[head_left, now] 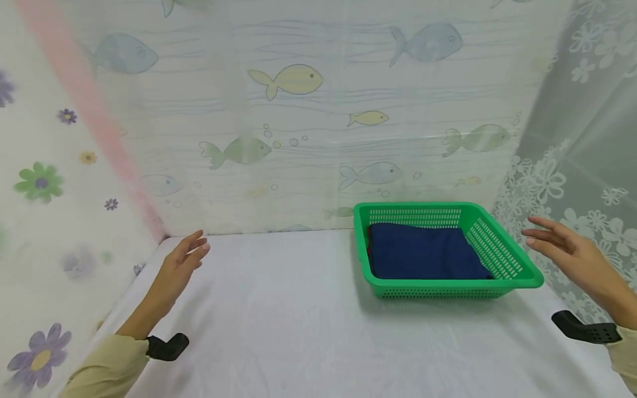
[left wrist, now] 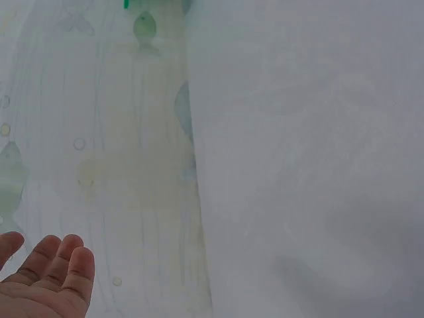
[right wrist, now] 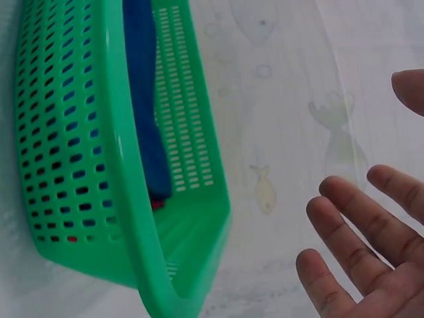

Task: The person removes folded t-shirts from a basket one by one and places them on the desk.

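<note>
A green plastic basket (head_left: pixel 448 284) with slotted walls stands on the right side of the white-covered table. Inside it lies a folded dark blue cloth (head_left: pixel 423 251), and a bit of red (right wrist: pixel 158 204) shows beneath the cloth in the right wrist view. My right hand (head_left: pixel 579 260) hovers just right of the basket's rim, fingers loosely extended and holding nothing. Over the left part of the table my left hand (head_left: pixel 179 271) is raised, its fingers relaxed and nothing in them. In the left wrist view the left fingers (left wrist: pixel 81 275) are spread upward, away from any object.
The white table cover (head_left: pixel 278 309) runs back to a fish-patterned curtain (head_left: pixel 298 138). A flower-printed sheet (head_left: pixel 45 232) borders the left side, and a sheer curtain with white flowers (head_left: pixel 587 182) hangs close behind the right hand. Each wrist wears a black strap mount (head_left: pixel 168 347).
</note>
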Demonstrator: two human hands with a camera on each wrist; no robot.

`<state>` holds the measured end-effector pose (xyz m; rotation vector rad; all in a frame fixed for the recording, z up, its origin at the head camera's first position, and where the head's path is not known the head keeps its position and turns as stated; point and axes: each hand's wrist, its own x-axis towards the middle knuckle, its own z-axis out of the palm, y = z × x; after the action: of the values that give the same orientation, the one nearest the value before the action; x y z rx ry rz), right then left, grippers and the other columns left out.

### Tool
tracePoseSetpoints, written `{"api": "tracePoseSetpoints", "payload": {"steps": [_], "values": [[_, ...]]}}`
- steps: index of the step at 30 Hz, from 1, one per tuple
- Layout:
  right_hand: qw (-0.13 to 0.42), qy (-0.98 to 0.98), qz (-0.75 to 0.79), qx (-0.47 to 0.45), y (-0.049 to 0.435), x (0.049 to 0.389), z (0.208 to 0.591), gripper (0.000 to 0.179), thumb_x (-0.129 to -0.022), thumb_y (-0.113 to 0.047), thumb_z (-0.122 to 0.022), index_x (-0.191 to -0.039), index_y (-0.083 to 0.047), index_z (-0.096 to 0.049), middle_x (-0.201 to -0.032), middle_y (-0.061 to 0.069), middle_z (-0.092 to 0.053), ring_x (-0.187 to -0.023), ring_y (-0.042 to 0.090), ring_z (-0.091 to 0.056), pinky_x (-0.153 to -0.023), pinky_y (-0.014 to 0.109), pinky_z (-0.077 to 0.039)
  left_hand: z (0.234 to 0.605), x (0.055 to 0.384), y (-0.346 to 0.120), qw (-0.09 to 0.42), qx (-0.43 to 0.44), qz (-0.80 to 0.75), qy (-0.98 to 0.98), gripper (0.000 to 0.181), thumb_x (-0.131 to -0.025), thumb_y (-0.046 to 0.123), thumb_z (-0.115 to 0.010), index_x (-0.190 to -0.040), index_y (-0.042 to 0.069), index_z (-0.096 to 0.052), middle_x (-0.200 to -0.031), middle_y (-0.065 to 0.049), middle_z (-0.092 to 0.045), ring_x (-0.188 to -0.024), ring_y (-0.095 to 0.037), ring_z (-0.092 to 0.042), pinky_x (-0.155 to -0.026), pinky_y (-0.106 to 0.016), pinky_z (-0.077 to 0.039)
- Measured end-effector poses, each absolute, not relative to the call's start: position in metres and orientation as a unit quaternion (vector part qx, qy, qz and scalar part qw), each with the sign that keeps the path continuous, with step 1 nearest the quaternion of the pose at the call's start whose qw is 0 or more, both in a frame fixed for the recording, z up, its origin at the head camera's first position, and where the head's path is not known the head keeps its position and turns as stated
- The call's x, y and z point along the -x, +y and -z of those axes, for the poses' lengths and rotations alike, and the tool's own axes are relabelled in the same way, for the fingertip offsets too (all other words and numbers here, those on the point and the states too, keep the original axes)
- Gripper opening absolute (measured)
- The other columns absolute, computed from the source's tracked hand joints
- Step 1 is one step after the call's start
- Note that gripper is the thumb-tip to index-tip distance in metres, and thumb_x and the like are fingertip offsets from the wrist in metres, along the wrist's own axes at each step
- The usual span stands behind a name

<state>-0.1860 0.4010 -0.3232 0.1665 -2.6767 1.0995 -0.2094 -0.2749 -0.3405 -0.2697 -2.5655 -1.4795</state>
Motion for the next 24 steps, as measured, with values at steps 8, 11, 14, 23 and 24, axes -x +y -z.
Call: {"api": "tracePoseSetpoints", "payload": {"steps": [8, 11, 14, 23, 24], "values": [[0.142, -0.901, -0.405, -0.062, 0.399, 0.191, 0.320, 0.057, -0.102, -0.030, -0.052, -0.153, -0.017, -0.031, -0.108, -0.033, -0.049, -0.095, -0.016, -0.048, -0.070, 0.003, -0.038, 0.336, 0.217, -0.249, 0.036, 0.089, 0.606, -0.790, 0.061, -0.103, 0.031, -0.047, -0.151, 0.001, -0.024, -0.141, -0.018, -0.037, -0.123, -0.022, -0.041, -0.105, -0.044, -0.032], [0.141, -0.896, -0.416, -0.060, 0.394, 0.192, 0.319, 0.056, -0.101, -0.027, -0.054, -0.151, -0.016, -0.034, -0.107, -0.034, -0.050, -0.096, -0.016, -0.048, -0.070, 0.004, -0.039, 0.335, 0.218, -0.242, 0.036, 0.078, 0.613, -0.785, 0.062, -0.102, 0.034, -0.049, -0.150, 0.003, -0.026, -0.137, -0.015, -0.040, -0.121, -0.024, -0.044, -0.103, -0.042, -0.035], [0.135, -0.891, -0.429, -0.058, 0.390, 0.193, 0.318, 0.054, -0.100, -0.025, -0.055, -0.150, -0.018, -0.036, -0.107, -0.033, -0.051, -0.097, -0.017, -0.048, -0.071, 0.005, -0.039, 0.333, 0.218, -0.235, 0.037, 0.070, 0.619, -0.781, 0.060, -0.102, 0.034, -0.051, -0.149, 0.003, -0.029, -0.133, -0.013, -0.043, -0.117, -0.023, -0.047, -0.099, -0.034, -0.039], [0.118, -0.878, -0.461, -0.052, 0.385, 0.199, 0.314, 0.053, -0.101, -0.027, -0.054, -0.150, -0.017, -0.036, -0.112, -0.028, -0.054, -0.098, -0.014, -0.052, -0.073, 0.008, -0.044, 0.330, 0.223, -0.209, 0.033, 0.076, 0.644, -0.760, 0.054, -0.100, 0.024, -0.054, -0.146, 0.003, -0.033, -0.132, -0.015, -0.043, -0.115, -0.019, -0.050, -0.098, -0.035, -0.043], [0.116, -0.874, -0.468, -0.053, 0.384, 0.200, 0.314, 0.052, -0.101, -0.026, -0.054, -0.149, -0.017, -0.037, -0.112, -0.027, -0.054, -0.097, -0.013, -0.053, -0.074, 0.008, -0.044, 0.329, 0.223, -0.205, 0.031, 0.076, 0.648, -0.757, 0.054, -0.100, 0.023, -0.055, -0.145, 0.003, -0.033, -0.132, -0.015, -0.044, -0.115, -0.019, -0.050, -0.099, -0.037, -0.042]]}}
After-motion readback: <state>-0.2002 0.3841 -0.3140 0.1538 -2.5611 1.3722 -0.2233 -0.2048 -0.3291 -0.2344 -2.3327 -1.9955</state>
